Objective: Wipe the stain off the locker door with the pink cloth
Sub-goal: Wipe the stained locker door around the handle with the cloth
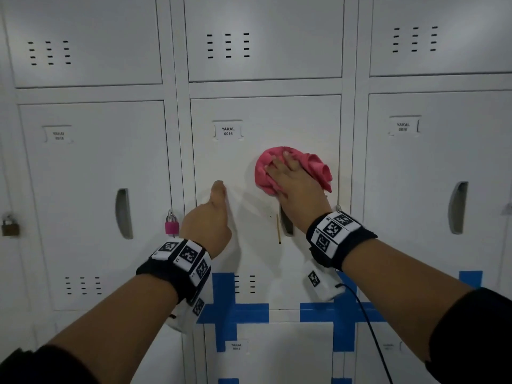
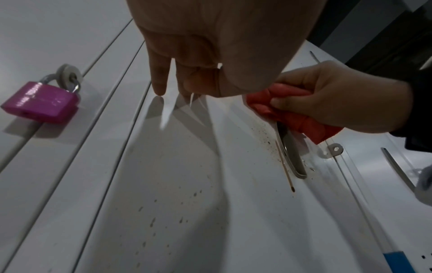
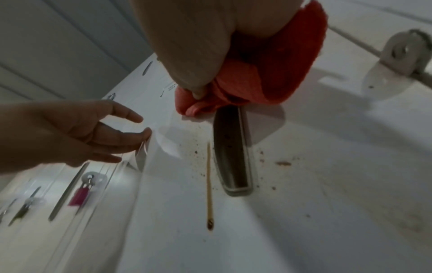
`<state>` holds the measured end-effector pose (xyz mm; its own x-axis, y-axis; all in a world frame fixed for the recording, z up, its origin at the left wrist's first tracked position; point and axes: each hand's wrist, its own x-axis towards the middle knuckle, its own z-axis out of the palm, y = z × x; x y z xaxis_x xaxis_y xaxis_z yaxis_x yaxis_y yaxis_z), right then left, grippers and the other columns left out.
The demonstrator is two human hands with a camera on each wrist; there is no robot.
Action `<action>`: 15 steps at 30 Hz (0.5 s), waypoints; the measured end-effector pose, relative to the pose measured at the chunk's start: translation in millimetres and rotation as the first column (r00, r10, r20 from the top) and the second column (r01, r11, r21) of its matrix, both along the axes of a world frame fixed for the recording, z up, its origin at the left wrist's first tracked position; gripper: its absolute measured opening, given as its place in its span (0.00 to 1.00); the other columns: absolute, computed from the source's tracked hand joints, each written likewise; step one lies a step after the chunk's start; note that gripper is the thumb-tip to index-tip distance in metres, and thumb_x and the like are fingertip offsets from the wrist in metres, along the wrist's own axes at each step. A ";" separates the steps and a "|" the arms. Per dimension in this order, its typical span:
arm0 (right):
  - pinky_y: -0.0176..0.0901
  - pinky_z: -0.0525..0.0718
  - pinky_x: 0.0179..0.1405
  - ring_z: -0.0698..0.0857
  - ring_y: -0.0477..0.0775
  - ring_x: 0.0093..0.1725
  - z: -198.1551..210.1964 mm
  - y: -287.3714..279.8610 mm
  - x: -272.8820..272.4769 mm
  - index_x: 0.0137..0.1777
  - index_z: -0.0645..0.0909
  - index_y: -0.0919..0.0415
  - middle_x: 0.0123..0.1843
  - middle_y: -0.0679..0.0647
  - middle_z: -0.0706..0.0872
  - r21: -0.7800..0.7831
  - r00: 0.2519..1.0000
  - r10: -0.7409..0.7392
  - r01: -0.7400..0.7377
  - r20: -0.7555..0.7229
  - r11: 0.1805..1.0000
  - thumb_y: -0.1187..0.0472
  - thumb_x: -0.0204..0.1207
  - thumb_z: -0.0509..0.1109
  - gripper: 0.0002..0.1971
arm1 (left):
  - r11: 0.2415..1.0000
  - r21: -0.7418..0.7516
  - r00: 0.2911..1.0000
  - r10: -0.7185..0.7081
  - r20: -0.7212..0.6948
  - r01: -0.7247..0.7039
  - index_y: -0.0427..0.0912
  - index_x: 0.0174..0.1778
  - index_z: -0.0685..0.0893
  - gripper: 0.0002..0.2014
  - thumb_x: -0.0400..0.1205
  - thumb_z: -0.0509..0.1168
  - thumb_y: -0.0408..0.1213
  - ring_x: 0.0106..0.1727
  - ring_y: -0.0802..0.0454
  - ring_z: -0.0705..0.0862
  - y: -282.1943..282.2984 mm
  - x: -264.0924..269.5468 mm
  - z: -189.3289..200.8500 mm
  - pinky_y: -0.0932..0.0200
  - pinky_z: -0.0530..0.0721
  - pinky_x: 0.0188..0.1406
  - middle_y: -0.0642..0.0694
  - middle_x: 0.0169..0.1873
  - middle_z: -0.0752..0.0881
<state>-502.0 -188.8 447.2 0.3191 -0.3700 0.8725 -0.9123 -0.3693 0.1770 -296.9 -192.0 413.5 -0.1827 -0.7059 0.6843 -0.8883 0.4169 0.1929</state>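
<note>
The white locker door, labelled YAKAL 0014, fills the middle of the head view. A crumpled pink cloth lies against its right half, above the recessed handle. My right hand presses the cloth to the door, fingers and thumb curled round the cloth. A thin brown drip stain runs down just left of the handle, with brown specks around it. My left hand touches the door's left half with straight fingers and holds nothing.
A pink padlock hangs on the locker to the left, and a brass padlock hangs at the far left. Blue tape crosses the lower lockers. A black cable hangs from my right wrist.
</note>
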 end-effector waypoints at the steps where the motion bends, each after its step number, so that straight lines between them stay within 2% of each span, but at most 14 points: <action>1: 0.43 0.45 0.78 0.61 0.61 0.81 -3.4 -1.3 -1.9 0.75 0.73 0.62 0.79 0.59 0.71 -0.004 0.998 0.007 -0.007 -0.058 1.000 0.72 0.76 0.68 0.26 | 1.000 0.008 1.000 0.006 0.002 -0.006 0.39 0.80 0.49 0.39 0.72 0.56 0.23 0.23 0.47 0.73 -0.1 -0.4 -0.3 0.55 0.69 0.24 0.48 0.24 0.74; 4: 0.53 0.60 0.78 0.69 0.61 0.78 -14.1 -3.8 -10.2 0.66 0.83 0.60 0.73 0.58 0.79 0.063 0.977 0.103 -0.093 -0.184 0.994 0.70 0.74 0.71 0.19 | 0.999 0.033 1.000 -0.008 -0.007 0.008 0.37 0.80 0.50 0.38 0.72 0.55 0.22 0.26 0.46 0.73 2.3 -4.0 -1.9 0.53 0.70 0.29 0.50 0.24 0.70; 8: 0.50 0.62 0.77 0.71 0.59 0.77 -30.8 1.4 -22.1 0.59 0.87 0.58 0.70 0.55 0.82 0.183 0.919 0.165 -0.104 -0.358 0.977 0.71 0.70 0.74 0.18 | 0.999 0.026 1.000 -0.020 -0.017 0.021 0.37 0.80 0.51 0.37 0.73 0.55 0.22 0.25 0.48 0.72 2.2 -3.9 -2.6 0.55 0.69 0.27 0.49 0.24 0.71; 11: 0.58 0.71 0.75 0.73 0.59 0.75 -40.0 8.6 -32.3 0.52 0.89 0.59 0.67 0.55 0.84 0.266 0.871 0.207 -0.092 -0.445 0.960 0.72 0.71 0.74 0.12 | 0.999 0.028 1.000 -0.017 -0.017 0.018 0.37 0.80 0.50 0.37 0.74 0.54 0.23 0.24 0.49 0.73 -0.5 -1.7 -2.6 0.55 0.70 0.26 0.49 0.24 0.73; 13: 0.59 0.75 0.70 0.76 0.59 0.73 -37.7 12.3 -35.5 0.54 0.89 0.60 0.65 0.56 0.86 0.256 0.867 0.219 -0.110 -0.447 0.960 0.74 0.70 0.74 0.14 | 0.999 0.033 1.000 -0.018 -0.016 0.018 0.37 0.80 0.50 0.37 0.74 0.55 0.23 0.24 0.50 0.73 -0.3 -1.4 -1.8 0.56 0.70 0.26 0.49 0.24 0.73; 15: 0.58 0.74 0.71 0.76 0.59 0.73 -26.1 16.0 -31.7 0.59 0.87 0.61 0.67 0.57 0.84 0.200 0.925 0.209 -0.150 -0.319 0.968 0.73 0.71 0.73 0.17 | 0.999 0.045 0.999 -0.030 -0.019 0.031 0.38 0.80 0.50 0.37 0.74 0.55 0.23 0.27 0.46 0.75 -0.5 -1.3 -0.8 0.54 0.72 0.29 0.49 0.25 0.72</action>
